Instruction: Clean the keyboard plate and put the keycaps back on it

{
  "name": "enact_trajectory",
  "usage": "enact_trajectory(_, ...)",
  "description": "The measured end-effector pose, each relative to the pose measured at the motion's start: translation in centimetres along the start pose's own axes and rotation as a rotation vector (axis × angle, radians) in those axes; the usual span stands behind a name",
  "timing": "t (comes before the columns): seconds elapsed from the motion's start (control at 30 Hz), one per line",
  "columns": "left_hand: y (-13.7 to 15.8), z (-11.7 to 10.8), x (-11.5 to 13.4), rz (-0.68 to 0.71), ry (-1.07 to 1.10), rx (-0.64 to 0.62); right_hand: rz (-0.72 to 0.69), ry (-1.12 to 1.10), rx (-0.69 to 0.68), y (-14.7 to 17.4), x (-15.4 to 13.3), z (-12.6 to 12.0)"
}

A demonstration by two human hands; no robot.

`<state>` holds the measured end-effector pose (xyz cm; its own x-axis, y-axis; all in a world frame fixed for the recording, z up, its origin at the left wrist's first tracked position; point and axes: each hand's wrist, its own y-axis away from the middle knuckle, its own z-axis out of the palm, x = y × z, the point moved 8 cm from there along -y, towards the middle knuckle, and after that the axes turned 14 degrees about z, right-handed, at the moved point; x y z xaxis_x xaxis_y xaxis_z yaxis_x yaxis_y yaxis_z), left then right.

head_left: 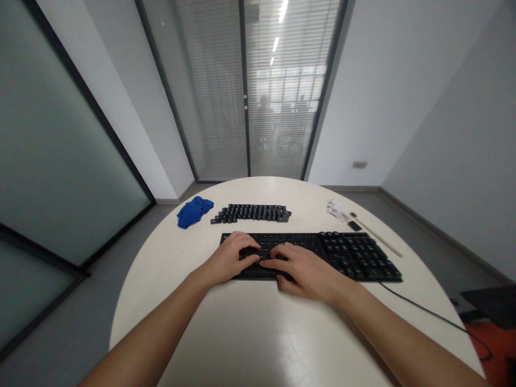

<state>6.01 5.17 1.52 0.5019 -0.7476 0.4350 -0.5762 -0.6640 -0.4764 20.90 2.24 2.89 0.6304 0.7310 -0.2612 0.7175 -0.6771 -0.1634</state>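
A black computer keyboard (310, 244) lies across the round table, its left and middle part stripped of keycaps and its right part still covered with keys. My left hand (234, 257) rests over the stripped left part, thumb and index fingertips apart. Just right of it, my right hand (302, 269) lies over the middle, index finger stretched toward my left thumb and its own thumb lower and apart. Whether a small piece sits at the meeting fingertips cannot be made out. Behind the keyboard, loose black keycaps (258, 212) stand in neat rows.
A crumpled blue cloth (194, 211) lies at the table's (242, 333) far left. At the right are a white tangled item (337, 209), a small black piece (354, 226) and a thin brush-like stick (377, 235). The keyboard cable (427, 309) runs off the right edge.
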Motion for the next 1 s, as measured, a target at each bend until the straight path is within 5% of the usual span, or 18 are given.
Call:
enact_trajectory(0.3, 0.8, 0.4, -1.7, -0.164, -0.1, -0.01, -0.008, 0.002, 0.004, 0.0, -0.2, -0.1)
enact_trajectory(0.7, 0.5, 0.5, -1.6, -0.195, -0.159, -0.049, 0.033, 0.007, 0.005, -0.1, -0.3, 0.0)
enact_trajectory(1.0, 0.9, -0.9, -3.0, -0.187, -0.171, 0.105, 0.024, 0.003, 0.003, -0.1, -0.3, -0.1)
